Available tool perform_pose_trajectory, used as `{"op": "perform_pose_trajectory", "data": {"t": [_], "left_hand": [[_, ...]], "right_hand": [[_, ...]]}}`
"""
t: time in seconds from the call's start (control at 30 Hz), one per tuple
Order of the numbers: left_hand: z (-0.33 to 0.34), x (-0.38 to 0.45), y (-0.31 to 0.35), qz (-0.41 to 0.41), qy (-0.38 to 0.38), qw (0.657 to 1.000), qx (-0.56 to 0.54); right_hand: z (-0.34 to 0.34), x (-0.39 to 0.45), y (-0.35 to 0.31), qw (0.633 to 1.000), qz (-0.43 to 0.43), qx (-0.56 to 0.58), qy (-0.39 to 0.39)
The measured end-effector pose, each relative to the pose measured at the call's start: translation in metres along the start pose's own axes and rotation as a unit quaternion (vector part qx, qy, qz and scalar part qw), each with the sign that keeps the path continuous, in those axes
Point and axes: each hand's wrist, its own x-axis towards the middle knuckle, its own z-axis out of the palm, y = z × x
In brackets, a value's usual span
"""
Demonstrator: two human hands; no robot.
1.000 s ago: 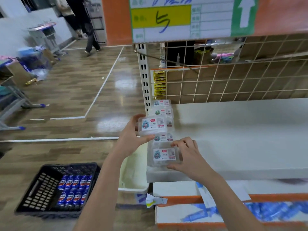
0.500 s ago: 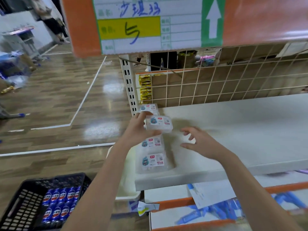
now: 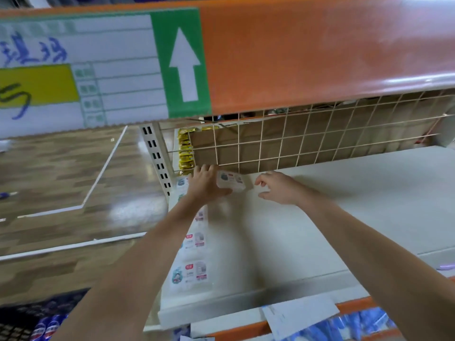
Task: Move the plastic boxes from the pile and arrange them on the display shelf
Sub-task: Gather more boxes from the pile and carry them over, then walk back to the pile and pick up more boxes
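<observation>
At the shelf's (image 3: 320, 217) back, left hand (image 3: 205, 185) grips a plastic box (image 3: 230, 180); set it squarely behind the row (image 3: 194, 257). Right hand (image 3: 279, 188) hovers loosely curled, holding nothing.

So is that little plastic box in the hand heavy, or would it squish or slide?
Probably light: the left hand holds the plastic box alone, by one end. It likely stays stiff, since it keeps its flat shape. Its smooth clear plastic might slide easily on the white shelf.
</observation>
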Motion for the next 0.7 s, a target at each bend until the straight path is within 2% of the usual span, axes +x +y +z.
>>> {"op": "perform_pose_trajectory", "data": {"t": [0.3,0.7], "left_hand": [[-0.001,0.01,-0.001,-0.006,-0.056,0.99,0.128],[-0.001,0.008,-0.009,-0.005,-0.014,0.99,0.139]], "right_hand": [[-0.001,0.032,-0.011,0.998,-0.016,-0.061,-0.01],[-0.003,0.036,-0.02,0.994,-0.011,-0.104,-0.035]]}}
